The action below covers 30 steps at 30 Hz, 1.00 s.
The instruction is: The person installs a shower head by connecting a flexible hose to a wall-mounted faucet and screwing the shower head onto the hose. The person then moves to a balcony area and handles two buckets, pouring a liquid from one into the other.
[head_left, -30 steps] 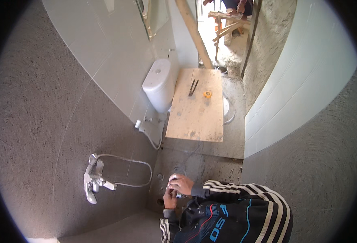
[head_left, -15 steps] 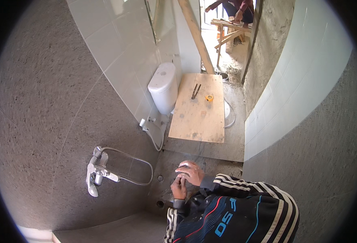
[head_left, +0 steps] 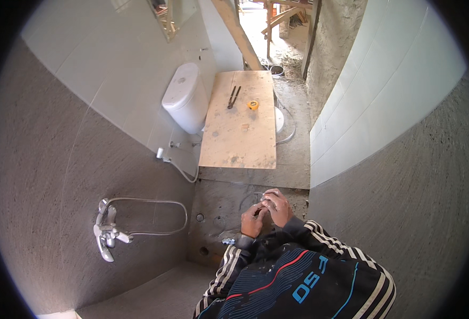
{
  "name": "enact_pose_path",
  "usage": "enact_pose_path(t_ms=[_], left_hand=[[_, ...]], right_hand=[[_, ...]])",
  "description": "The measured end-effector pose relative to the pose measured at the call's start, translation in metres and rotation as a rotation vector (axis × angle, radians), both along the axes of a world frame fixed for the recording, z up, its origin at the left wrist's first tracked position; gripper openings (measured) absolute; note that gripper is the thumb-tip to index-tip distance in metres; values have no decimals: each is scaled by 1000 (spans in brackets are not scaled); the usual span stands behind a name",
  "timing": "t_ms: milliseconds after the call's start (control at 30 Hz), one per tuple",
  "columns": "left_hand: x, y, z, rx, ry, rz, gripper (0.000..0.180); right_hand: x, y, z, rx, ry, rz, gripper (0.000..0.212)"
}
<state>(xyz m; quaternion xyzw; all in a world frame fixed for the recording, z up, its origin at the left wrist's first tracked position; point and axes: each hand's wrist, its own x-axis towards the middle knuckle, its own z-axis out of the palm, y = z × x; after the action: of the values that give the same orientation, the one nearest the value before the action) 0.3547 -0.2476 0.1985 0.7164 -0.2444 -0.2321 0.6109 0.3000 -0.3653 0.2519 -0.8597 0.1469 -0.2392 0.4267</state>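
Observation:
My left hand (head_left: 252, 221) and my right hand (head_left: 279, 208) meet in front of my chest, above the dark floor. The fingers of both are bent and pressed together at the tips. Whatever lies between them is too small or too hidden to make out. Just beyond my fingers a thin grey loop (head_left: 241, 201), like wire, shows against the floor; I cannot tell whether it is held. A small blue-and-white piece (head_left: 228, 241) lies beside my left wrist.
Ahead, a wooden board (head_left: 237, 146) bears pincers (head_left: 234, 98) and a yellow tape measure (head_left: 253, 105). A white toilet cistern (head_left: 184, 98) stands left of it. On the left wall hangs a chrome shower mixer (head_left: 107, 231) with a looped hose. A wooden beam (head_left: 237, 34) leans by the doorway.
My view has tilted down and shifted. My hands have moved to the right and remain together, the right one turned with its fingers closer to the left. The person in the doorway has left view.

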Motion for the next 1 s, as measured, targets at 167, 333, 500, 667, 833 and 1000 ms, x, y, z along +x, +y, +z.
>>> enact_pose_path(t_ms=[167, 333, 500, 667, 833, 1000], left_hand=[[-27, -63, -18, 71, 112, -100, 27], [-45, -95, -21, 204, 177, -192, 27], [-49, -133, 0, 188, 80, -250, 40], [-46, -187, 89, 18, -75, -112, 73], [-37, -211, 128, -128, -61, -211, 68], [-36, -215, 145, -265, -228, -304, 39]], right_hand=[[-45, -103, -16, 264, 45, -172, 11], [-75, -194, -8, 650, -182, -446, 15], [-69, -231, 100, 646, -458, -326, 16], [-64, -210, 207, 564, -540, 282, 11], [-57, -185, 261, 487, -826, 711, 18], [-43, -158, 288, 505, -1086, 500, 23]])
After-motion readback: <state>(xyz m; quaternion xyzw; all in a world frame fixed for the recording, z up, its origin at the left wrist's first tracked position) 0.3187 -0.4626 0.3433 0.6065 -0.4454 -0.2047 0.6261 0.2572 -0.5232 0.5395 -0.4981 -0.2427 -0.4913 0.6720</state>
